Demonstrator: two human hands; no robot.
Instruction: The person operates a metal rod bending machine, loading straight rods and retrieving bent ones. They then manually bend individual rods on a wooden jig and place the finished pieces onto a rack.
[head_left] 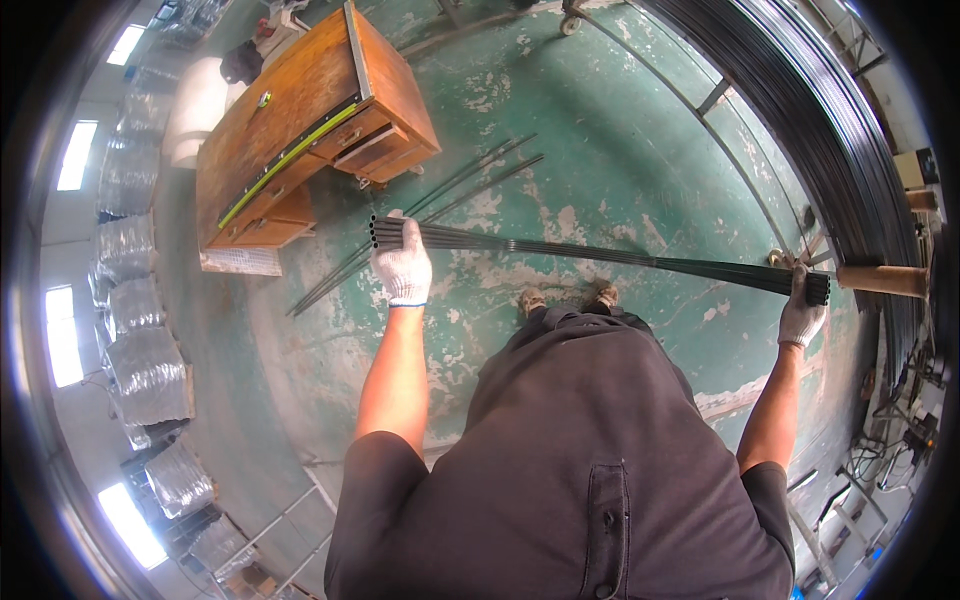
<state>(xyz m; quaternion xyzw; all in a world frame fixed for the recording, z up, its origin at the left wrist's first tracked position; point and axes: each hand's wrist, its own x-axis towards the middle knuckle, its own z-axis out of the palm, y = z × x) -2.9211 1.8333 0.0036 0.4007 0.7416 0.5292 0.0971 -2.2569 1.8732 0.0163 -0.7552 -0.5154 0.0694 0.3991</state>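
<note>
A bundle of thin dark tubes (580, 250) stretches across in front of my body, its hollow round ends showing at the left. My left hand (404, 268), in a white knit glove, is closed around the bundle close to its left end, thumb over the top. Near the right end my right hand (803, 312), gloved the same way, grips the bundle from below. Between the hands the tubes narrow together, with a lighter band around them left of the middle. Several loose dark tubes (450, 190) lie on the floor beyond my left hand.
A worn wooden desk (290, 120) with a yellow-green strip along its edge stands at the far left. A large stack of long dark tubes (820, 100) lies on a rack at right, beside a brown cardboard roll (880, 281). Plastic-wrapped bundles (150, 375) line the left wall.
</note>
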